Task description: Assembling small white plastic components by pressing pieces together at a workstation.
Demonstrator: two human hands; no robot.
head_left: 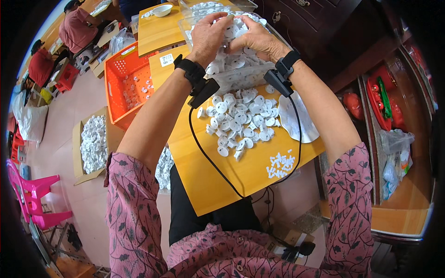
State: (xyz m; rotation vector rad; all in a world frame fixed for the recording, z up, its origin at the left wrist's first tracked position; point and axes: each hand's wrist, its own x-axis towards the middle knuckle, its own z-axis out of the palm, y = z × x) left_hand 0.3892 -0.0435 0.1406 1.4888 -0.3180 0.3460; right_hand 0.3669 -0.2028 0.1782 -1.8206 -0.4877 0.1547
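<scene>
Over the clear bin [259, 76], your left hand [208, 37] and right hand [257, 39] have fingers curled on one small white part [230, 17], mid-assembly; next needs a firm, aligned press.

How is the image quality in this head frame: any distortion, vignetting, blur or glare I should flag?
Head view: strong fisheye bending, black vignette at the corners; even, soft light with faint shadows; left hand, right hand and white round parts on the wooden board are sharp; no glare.

She wears a mauve blouse [134, 222] printed with dark leaves, sleeves pushed above the elbows. Black straps circle both wrists, each carrying a small black device [203, 91]. A thin black cable [208, 160] trails from them toward her dark trousers.
</scene>
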